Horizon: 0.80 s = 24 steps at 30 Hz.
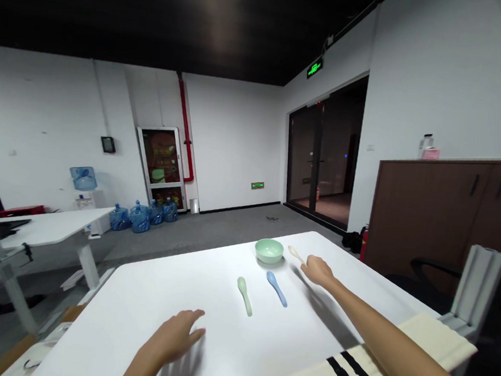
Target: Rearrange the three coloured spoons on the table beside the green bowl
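On the white table [169, 298] my right hand [319, 271] is stretched far out and pinches the handle of a cream spoon [295, 253], whose bowl points toward a pale green bowl [269, 251]. A blue spoon [277, 288] and a green spoon [245, 295] lie side by side a little nearer to me, left of that hand. My left hand [175, 337] rests flat on the table near its front edge, fingers extended, holding nothing.
A striped cream cloth [361, 364] covers the table's near right corner. A dark wooden cabinet [447, 213] and a black chair [428, 273] stand to the right. Another white desk [47, 224], a water dispenser [83, 186] and blue water jugs [141, 216] are at the left.
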Each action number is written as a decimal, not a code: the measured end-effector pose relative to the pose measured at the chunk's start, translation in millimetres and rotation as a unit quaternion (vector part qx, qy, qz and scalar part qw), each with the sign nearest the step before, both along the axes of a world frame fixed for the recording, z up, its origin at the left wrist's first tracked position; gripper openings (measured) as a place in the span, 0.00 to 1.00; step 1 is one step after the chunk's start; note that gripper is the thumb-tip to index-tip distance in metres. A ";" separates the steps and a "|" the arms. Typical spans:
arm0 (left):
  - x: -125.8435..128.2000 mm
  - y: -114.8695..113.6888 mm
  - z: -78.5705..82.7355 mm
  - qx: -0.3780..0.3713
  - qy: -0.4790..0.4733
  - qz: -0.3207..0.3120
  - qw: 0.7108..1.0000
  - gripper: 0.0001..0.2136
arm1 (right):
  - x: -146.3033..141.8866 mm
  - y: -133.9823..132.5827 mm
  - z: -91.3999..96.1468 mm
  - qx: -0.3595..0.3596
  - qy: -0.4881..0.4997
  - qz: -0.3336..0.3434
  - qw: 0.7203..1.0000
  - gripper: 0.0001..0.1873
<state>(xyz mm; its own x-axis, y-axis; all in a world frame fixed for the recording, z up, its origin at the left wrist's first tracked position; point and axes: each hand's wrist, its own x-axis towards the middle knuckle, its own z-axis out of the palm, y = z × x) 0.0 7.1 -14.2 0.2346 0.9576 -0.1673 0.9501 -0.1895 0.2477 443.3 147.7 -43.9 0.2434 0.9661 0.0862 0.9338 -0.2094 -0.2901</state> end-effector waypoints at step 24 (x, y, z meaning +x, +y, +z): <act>-6.0 2.8 2.1 -0.012 -0.002 0.017 1.000 0.27 | -89.4 73.3 11.3 0.008 -0.025 0.037 0.999 0.18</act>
